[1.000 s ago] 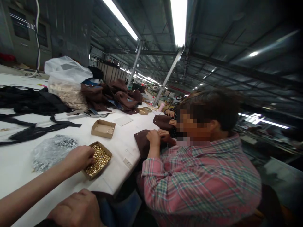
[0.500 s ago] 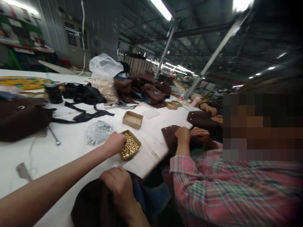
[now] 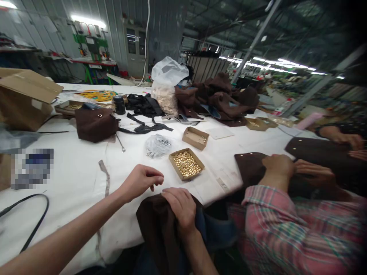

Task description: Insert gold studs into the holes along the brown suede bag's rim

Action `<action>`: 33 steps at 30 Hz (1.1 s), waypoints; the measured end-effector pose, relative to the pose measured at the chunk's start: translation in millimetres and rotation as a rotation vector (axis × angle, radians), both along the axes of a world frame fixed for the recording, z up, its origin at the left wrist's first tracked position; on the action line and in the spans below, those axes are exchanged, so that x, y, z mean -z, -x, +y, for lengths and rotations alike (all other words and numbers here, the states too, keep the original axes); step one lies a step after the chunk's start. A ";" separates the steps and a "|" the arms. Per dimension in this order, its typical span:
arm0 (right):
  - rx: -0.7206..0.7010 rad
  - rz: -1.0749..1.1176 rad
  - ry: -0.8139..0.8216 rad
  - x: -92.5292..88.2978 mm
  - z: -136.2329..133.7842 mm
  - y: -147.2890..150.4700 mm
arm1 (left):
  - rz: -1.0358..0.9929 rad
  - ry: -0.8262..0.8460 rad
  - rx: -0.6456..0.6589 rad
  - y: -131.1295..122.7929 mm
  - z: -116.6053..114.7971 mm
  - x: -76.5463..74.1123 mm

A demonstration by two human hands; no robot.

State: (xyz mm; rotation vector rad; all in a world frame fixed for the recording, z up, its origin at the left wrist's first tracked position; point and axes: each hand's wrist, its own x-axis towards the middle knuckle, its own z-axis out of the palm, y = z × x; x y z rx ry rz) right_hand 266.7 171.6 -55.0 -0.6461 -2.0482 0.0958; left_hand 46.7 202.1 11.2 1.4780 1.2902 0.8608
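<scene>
White table (image 3: 71, 179); right hand (image 3: 179, 206) on brown fabric (image 3: 157, 225)

Dark brown fabric piece (image 3: 156, 225) draped over the table edge (image 3: 126, 229).

Dk brown fabric (image 3: 160, 225), gold studs (image 3: 186, 163), white table (image 3: 71, 179), prob. pink-plaid sleeve (image 3: 286, 221).

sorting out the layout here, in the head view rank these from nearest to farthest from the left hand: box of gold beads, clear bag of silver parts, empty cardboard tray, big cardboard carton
From the left hand:
1. Clear bag of silver parts, just beyond it; the box of gold beads, to its right, is too close to call.
2. Empty cardboard tray, farther back right.
3. Big cardboard carton, far left.
</scene>
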 end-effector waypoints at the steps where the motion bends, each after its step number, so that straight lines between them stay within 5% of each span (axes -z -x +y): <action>1: 0.004 -0.004 -0.027 -1.0 -3.5 -0.5 | -0.026 0.034 -0.026 6.2 -19.1 2.7; 5: 0.001 0.003 -0.068 -11.9 -23.5 -4.2 | -0.127 0.101 -0.113 10.1 -75.3 7.8; 9: -0.029 0.031 0.045 -24.6 -47.5 -12.1 | -0.180 0.123 -0.130 3.4 -100.7 -0.9; 17: -0.056 0.020 0.035 -48.8 -77.1 -12.9 | -0.256 0.161 -0.116 0.2 -122.5 -24.7; 33: -0.048 0.052 0.046 -61.4 -90.5 6.6 | -0.305 0.079 -0.023 24.2 -141.2 -28.3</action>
